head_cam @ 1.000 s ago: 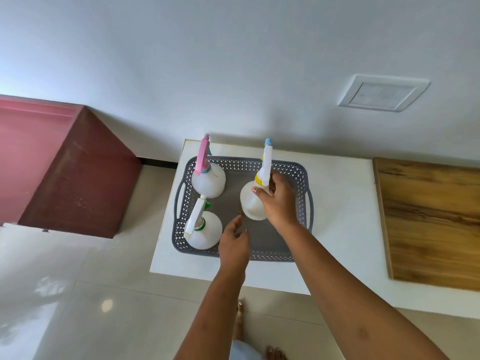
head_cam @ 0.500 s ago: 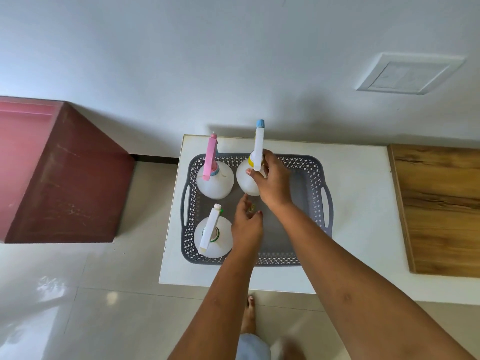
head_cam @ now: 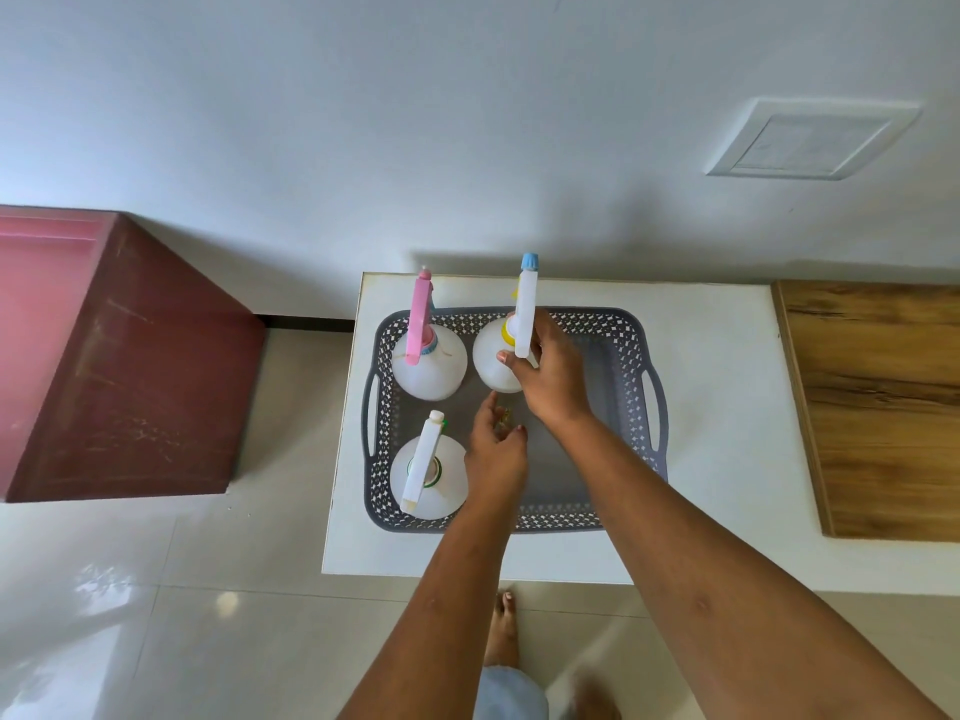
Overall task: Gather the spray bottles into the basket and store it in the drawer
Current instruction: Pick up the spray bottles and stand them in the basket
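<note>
A grey perforated basket (head_cam: 636, 356) with side handles sits on a white table top (head_cam: 717, 433). Three white spray bottles stand upright inside it. The pink-headed bottle (head_cam: 428, 363) is at the back left, and the white-headed one with a green collar (head_cam: 426, 472) is at the front left. My right hand (head_cam: 548, 376) grips the neck of the bottle with the blue nozzle and yellow collar (head_cam: 493, 358) at the back middle. My left hand (head_cam: 493, 449) hovers over the basket floor, fingers loosely apart, holding nothing.
A dark red cabinet (head_cam: 119, 356) stands left of the table across a strip of tiled floor (head_cam: 156, 615). A wooden surface (head_cam: 878, 407) adjoins the table on the right. A white wall with a switch plate (head_cam: 810, 140) is behind. My bare feet show below the table edge.
My right hand has carried the blue-nozzled bottle from the basket's middle to the back, beside the pink one. My left hand has moved forward over the basket floor. The view shifted slightly.
</note>
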`<state>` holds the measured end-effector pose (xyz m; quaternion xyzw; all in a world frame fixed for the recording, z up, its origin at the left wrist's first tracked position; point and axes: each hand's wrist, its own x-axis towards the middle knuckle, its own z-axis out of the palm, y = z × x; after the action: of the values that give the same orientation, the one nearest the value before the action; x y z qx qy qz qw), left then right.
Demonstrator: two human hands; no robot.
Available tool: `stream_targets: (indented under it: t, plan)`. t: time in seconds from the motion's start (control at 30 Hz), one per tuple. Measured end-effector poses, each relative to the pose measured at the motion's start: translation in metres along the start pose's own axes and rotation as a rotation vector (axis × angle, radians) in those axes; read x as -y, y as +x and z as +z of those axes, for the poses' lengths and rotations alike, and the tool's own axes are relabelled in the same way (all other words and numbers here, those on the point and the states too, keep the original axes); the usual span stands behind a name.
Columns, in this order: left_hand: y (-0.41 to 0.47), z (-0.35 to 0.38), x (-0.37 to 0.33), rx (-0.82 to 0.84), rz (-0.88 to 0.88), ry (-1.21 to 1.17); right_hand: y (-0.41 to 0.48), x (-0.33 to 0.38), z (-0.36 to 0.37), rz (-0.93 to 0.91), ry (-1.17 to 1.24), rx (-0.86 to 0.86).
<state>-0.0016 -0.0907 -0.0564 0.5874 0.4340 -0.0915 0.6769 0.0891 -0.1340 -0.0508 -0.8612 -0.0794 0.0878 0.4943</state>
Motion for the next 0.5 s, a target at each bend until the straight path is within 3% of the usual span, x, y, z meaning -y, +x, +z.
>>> stream_targets:
  t: [0.5]
  plan:
    - [-0.011, 0.0, 0.006, -0.004, -0.014, -0.049, -0.006, -0.002, -0.007, -0.017, -0.053, 0.07]
